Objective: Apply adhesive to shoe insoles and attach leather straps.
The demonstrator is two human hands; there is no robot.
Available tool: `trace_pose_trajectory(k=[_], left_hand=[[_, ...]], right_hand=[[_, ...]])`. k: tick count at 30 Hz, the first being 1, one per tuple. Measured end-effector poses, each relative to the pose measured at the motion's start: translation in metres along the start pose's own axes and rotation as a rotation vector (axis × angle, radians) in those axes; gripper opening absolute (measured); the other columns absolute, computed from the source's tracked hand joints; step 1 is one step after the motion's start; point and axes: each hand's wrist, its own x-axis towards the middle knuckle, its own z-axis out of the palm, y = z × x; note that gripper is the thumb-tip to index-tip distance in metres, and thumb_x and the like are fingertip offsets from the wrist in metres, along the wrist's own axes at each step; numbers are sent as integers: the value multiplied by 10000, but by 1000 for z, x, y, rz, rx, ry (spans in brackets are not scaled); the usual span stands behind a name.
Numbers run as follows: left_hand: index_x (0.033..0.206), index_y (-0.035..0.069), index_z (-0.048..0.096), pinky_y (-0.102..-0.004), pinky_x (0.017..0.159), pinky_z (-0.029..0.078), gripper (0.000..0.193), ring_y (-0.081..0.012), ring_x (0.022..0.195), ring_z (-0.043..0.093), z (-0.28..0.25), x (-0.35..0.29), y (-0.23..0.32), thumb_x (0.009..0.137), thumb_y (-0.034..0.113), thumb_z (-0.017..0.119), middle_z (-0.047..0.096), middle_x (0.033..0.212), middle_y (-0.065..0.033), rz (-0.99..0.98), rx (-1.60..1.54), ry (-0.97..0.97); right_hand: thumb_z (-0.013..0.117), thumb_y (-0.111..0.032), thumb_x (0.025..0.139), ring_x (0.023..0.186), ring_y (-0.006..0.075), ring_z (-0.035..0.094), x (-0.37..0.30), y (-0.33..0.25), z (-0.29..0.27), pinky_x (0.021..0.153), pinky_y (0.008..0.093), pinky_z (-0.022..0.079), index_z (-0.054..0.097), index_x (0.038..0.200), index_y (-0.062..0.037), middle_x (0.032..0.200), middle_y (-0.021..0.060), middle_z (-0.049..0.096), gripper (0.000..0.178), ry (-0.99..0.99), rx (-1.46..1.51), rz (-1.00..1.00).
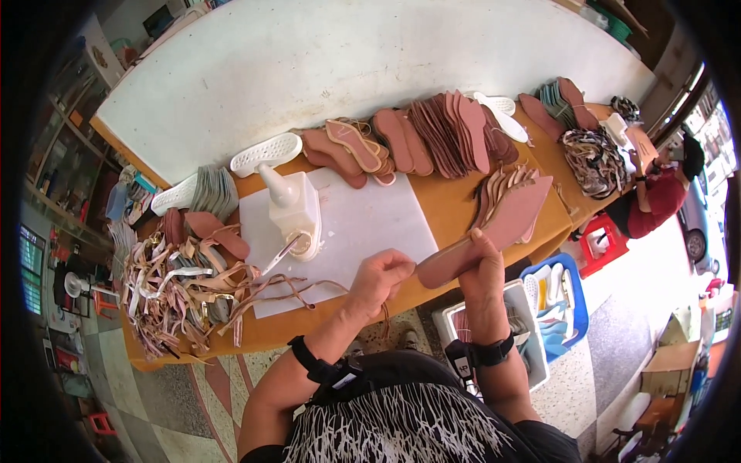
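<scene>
My right hand [484,274] grips a reddish-brown shoe insole [513,214], thumb on its upper face, tilted above the table's front edge. By the insole's narrower end is my left hand [380,279], fingers curled into a pinch; whatever they hold, if anything, is hidden. A white glue pot [295,204] with a bulbous top stands left of my hands on a pale board [370,208]. A brush [279,255] leans at its opening. Thin brown straps [289,297] trail from the left toward my left wrist. Right behind the held insole lies a fanned stack of insoles [494,189].
Bundled insoles [448,131] and white soles [266,154] line the table's back against a white partition [309,69]. A heap of straps [174,289] covers the left end. Below right stand a white crate [532,339] and a blue basket [575,309]. Another person [660,193] sits far right.
</scene>
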Motion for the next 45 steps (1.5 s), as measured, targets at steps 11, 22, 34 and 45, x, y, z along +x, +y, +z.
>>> trace_pose_trajectory(k=[11,22,34,45], left_hand=[[795,38,546,-184,366,212,77,-23,405,287,7,4,3,829,105,562,414,555,44,75,-75,44],[828,31,558,-181,370,230,117,-28,416,308,15,2,8,852,143,534,458,601,20,198,-23,141],[832,58,505,-166,388,215,125,-18,435,287,4,0,14,854,179,530,444,672,25,-189,-451,-143],[847,26,562,-185,414,271,106,-19,468,337,24,-3,6,824,129,569,480,648,13,188,170,199]], right_hand=[[584,-37,759,757,148,536,4,2,19,731,286,429,541,849,-44,796,29,562,100,47,121,28],[585,-70,765,784,148,535,4,10,36,789,301,417,539,859,-57,799,10,571,105,100,251,8],[577,-86,769,800,152,531,-1,2,35,802,298,398,539,842,-66,812,10,575,85,77,293,-22],[577,-92,775,768,138,540,-7,4,32,792,288,405,550,812,-71,801,1,582,51,124,311,-8]])
